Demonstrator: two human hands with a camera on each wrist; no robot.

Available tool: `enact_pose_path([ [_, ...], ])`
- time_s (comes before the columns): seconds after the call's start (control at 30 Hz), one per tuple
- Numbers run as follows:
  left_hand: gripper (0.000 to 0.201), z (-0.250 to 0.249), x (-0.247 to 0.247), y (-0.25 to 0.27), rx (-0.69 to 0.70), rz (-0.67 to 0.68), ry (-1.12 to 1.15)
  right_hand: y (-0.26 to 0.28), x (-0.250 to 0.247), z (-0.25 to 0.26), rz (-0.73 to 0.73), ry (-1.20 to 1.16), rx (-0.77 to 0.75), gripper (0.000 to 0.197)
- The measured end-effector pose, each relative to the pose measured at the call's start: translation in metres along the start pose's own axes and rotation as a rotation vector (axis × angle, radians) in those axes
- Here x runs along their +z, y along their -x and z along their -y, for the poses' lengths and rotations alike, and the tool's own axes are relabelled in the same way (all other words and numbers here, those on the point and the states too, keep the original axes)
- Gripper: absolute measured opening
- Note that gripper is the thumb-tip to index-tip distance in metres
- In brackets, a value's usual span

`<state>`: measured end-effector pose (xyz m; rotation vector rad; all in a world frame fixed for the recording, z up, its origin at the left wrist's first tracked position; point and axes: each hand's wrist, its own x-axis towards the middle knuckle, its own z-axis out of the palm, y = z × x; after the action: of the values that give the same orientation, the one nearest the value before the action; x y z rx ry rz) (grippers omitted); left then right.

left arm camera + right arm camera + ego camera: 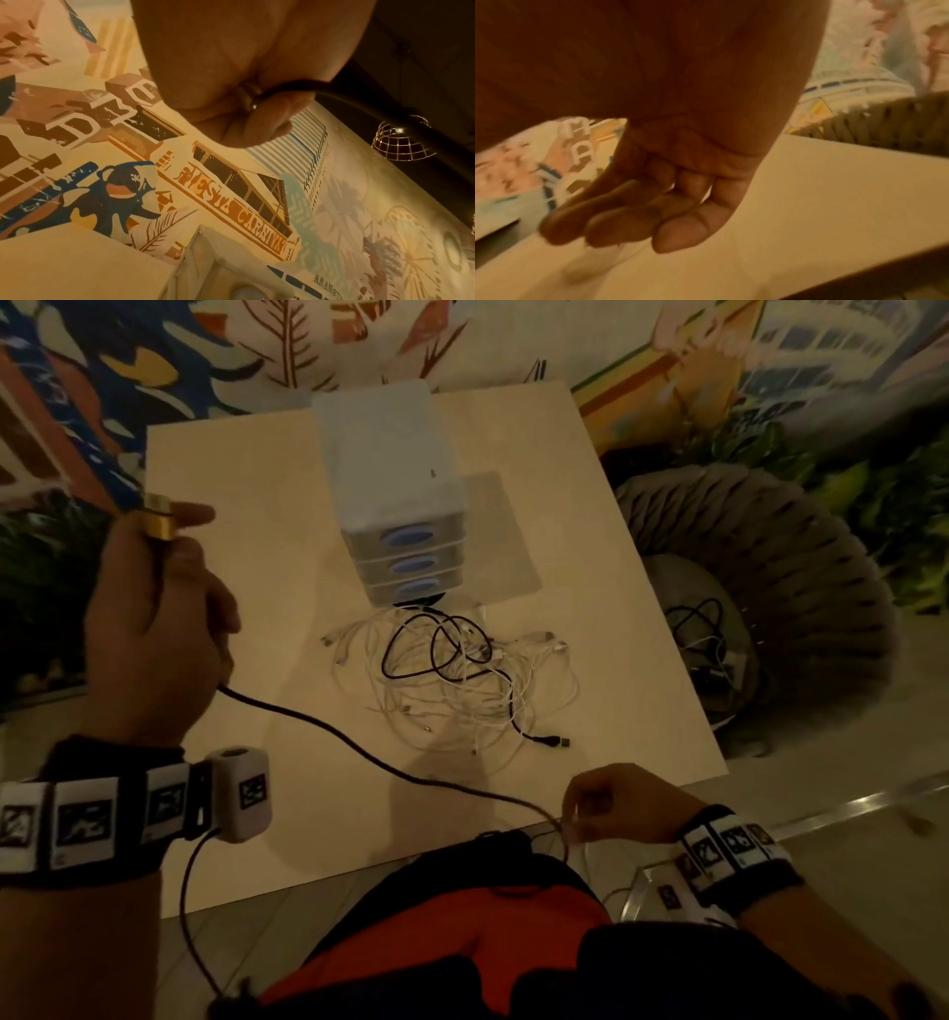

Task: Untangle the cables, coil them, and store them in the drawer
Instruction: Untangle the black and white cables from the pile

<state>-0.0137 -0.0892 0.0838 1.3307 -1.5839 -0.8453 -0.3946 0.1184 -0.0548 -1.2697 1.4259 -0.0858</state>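
A dark cable (pixel 359 752) runs taut across the front of the pale table (pixel 246 588). My left hand (pixel 154 618) is raised at the left and grips one end of it, whose gold plug (pixel 160 520) sticks out above the fist; the left wrist view shows the cable (pixel 303 86) leaving the curled fingers (pixel 257 125). My right hand (pixel 611 806) pinches the same cable at the table's near edge; its fingers (pixel 634 215) are curled. A tangle of white and black cables (pixel 457 680) lies mid-table, before a small white drawer unit (pixel 405 557) with three shut drawers.
A woven grey chair (pixel 801 588) stands right of the table with more cables (pixel 714 649) on its seat. A painted mural wall (pixel 359 341) is behind the table. My lap in red and dark cloth (pixel 462 932) is below the table's near edge.
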Motion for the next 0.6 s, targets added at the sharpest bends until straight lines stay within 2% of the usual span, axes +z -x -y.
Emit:
enact_pose_path([
  [0.07,0.016,-0.008,0.016,0.004,-0.029,0.037,0.042,-0.01,-0.008,-0.004,-0.127,-0.092,0.005,0.039],
  [0.1,0.015,-0.015,0.024,0.008,-0.02,0.074,0.067,-0.019,-0.01,-0.007,-0.22,-0.1,0.032,0.04],
  [0.17,0.024,-0.02,0.036,0.012,-0.019,0.081,0.063,-0.043,-0.011,-0.015,-0.368,0.035,0.098,0.04],
  [0.23,0.03,-0.017,0.046,0.015,-0.04,0.111,0.057,-0.065,-0.007,-0.021,-0.393,0.187,0.142,0.043],
  [0.3,0.033,-0.013,0.054,0.02,-0.054,0.15,0.003,-0.08,-0.002,-0.021,-0.398,0.215,0.164,0.037],
  [0.4,0.019,-0.013,0.065,0.028,-0.061,0.232,-0.119,-0.09,-0.001,-0.013,-0.419,0.25,0.181,0.028],
  [0.47,0.021,-0.011,0.075,0.033,-0.051,0.302,-0.193,-0.091,-0.002,-0.011,-0.45,0.194,0.124,0.026],
  [0.53,0.032,-0.011,0.085,0.039,-0.041,0.419,-0.244,-0.09,-0.001,-0.009,-0.5,0.123,0.03,0.022],
  [0.6,0.045,-0.004,0.099,0.046,-0.09,0.546,-0.228,-0.089,0.0,-0.006,-0.519,0.055,-0.048,0.021],
])
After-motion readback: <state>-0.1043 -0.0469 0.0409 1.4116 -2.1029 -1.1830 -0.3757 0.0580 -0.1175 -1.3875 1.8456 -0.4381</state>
